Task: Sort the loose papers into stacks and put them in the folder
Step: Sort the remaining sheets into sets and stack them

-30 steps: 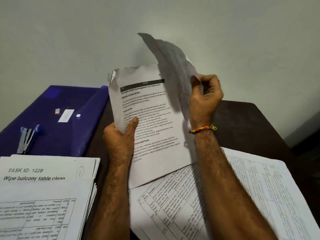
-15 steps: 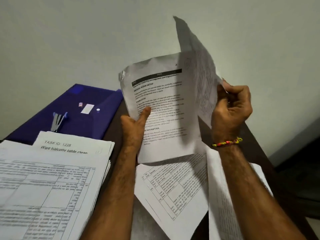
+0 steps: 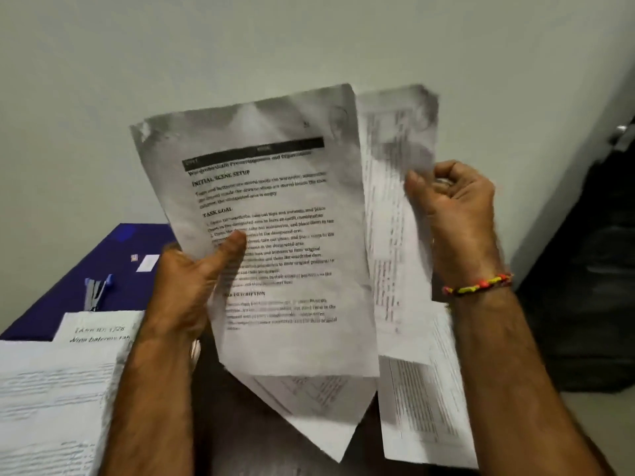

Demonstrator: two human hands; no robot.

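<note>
white printed sheet (image 3: 275, 235) clamped in left hand (image 3: 192, 280) grip; right hand (image 3: 453, 204) pinches another sheet (image 3: 395, 201).

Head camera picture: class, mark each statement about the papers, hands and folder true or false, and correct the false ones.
1. The left hand holds a printed sheet with its thumb on the front. True.
2. The right hand lies flat on the table. False: it is raised, pinching a second sheet held up behind the first.
3. The blue folder lies to the left, against the wall. True.
4. The bracelet is on the left wrist. False: it is on the right wrist.
5. The stapler rests on the paper stack. False: it rests on the folder.
</note>
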